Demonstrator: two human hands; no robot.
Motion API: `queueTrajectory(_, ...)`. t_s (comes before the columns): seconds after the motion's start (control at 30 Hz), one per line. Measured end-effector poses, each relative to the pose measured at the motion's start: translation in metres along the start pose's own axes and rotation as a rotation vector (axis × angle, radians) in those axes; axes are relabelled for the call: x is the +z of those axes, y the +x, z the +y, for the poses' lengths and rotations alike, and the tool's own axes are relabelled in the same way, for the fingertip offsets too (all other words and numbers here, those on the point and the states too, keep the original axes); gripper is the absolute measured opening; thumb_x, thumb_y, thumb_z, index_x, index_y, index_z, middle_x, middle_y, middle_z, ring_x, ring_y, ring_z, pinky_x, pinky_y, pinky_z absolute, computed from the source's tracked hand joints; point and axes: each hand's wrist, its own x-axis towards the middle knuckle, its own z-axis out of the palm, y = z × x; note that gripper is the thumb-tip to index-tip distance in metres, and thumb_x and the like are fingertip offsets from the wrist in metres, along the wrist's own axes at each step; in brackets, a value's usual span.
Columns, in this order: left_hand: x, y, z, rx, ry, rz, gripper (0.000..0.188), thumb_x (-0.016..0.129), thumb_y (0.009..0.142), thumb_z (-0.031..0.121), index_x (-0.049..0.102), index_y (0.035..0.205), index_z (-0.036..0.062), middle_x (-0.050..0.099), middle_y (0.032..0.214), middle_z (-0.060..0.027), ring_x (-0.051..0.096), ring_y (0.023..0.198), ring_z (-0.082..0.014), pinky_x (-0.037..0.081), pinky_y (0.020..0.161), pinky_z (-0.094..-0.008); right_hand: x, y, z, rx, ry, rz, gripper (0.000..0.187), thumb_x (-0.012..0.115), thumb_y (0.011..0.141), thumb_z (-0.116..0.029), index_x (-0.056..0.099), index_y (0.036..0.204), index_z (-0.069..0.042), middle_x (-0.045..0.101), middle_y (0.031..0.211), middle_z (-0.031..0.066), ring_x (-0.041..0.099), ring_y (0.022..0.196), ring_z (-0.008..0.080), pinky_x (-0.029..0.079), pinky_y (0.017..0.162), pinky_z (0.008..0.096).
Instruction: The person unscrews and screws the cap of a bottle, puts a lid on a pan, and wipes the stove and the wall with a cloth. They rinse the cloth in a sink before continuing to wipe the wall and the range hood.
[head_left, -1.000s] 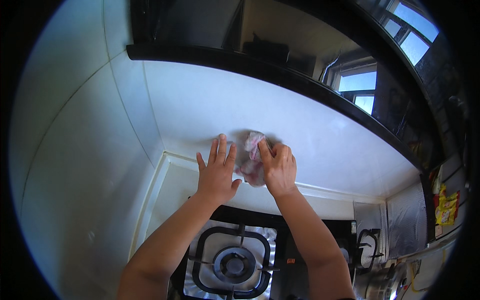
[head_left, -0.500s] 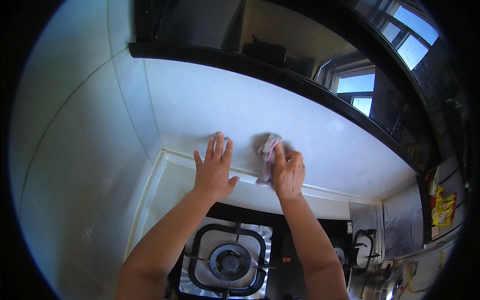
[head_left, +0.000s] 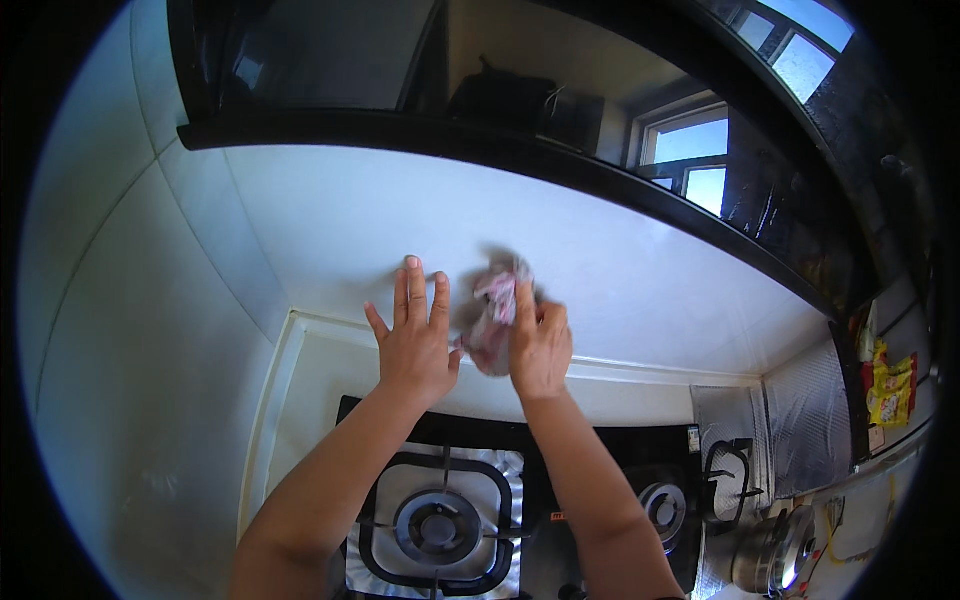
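Observation:
My right hand (head_left: 543,350) grips a crumpled pink and white cloth (head_left: 492,318) against the smooth white wall (head_left: 340,220) behind the stove. Loose folds of the cloth hang to the left of the fingers and look smeared by motion. Left of the cloth, my left hand (head_left: 415,340) has its fingers spread, with the fingertips at the wall and nothing held. Both forearms reach over the black gas stove (head_left: 480,432).
A round burner with a square pan support (head_left: 438,530) lies under my arms. Above the wall runs a glossy black cabinet (head_left: 560,150) with a projecting lower edge. At the right are foil sheeting (head_left: 808,420), a metal pot (head_left: 765,550) and yellow packets (head_left: 890,388).
My right hand and the cloth have moved left along the wall, closer to my left hand. The cloth's folds have spread out. The view has shifted a little.

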Motion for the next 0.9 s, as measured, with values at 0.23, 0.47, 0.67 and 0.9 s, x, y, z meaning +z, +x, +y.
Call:
queueTrajectory(0.23, 0.001, 0.001, 0.001, -0.016, 0.014, -0.006, 0.101, 0.075, 0.072, 0.026, 0.01, 0.149, 0.0119, -0.009, 0.153, -0.0207, 0.004, 0.142, -0.0369, 0.013, 0.102, -0.0697, -0.013, 0.023, -0.013, 0.073, 0.075, -0.027, 0.062, 0.059, 0.073, 0.001, 0.049, 0.132, -0.015, 0.047, 0.086, 0.0136, 0.056, 0.074, 0.0302, 0.049, 0.06, 0.0377)
queueTrajectory(0.47, 0.0, 0.001, 0.006, -0.015, -0.006, 0.001, 0.102, 0.076, 0.071, 0.024, 0.01, 0.149, 0.0123, -0.006, 0.153, -0.021, 0.006, 0.142, -0.037, 0.015, 0.101, -0.0704, 0.009, -0.012, -0.001, 0.029, -0.006, -0.057, 0.055, 0.058, 0.078, -0.004, 0.049, 0.131, -0.016, 0.047, 0.084, 0.0126, 0.054, 0.075, 0.0296, 0.048, 0.062, 0.0368)
queueTrajectory(0.67, 0.005, 0.002, 0.006, -0.011, 0.01, 0.075, 0.096, 0.075, 0.072, 0.023, 0.017, 0.147, 0.0089, -0.003, 0.153, -0.0206, 0.009, 0.141, -0.0365, 0.016, 0.101, -0.0707, 0.006, -0.007, -0.014, 0.122, 0.069, -0.126, 0.057, 0.057, 0.078, -0.004, 0.047, 0.133, -0.016, 0.047, 0.084, 0.0122, 0.054, 0.075, 0.0292, 0.048, 0.061, 0.0382)
queueTrajectory(0.9, 0.001, 0.001, 0.005, -0.031, 0.03, 0.006, 0.105, 0.077, 0.07, 0.025, 0.008, 0.149, 0.0122, -0.008, 0.153, -0.0214, 0.006, 0.142, -0.0376, 0.016, 0.101, -0.0699, -0.004, 0.006, -0.007, 0.045, 0.051, -0.097, 0.053, 0.053, 0.082, -0.008, 0.045, 0.134, -0.016, 0.046, 0.083, 0.012, 0.054, 0.073, 0.029, 0.046, 0.061, 0.0392)
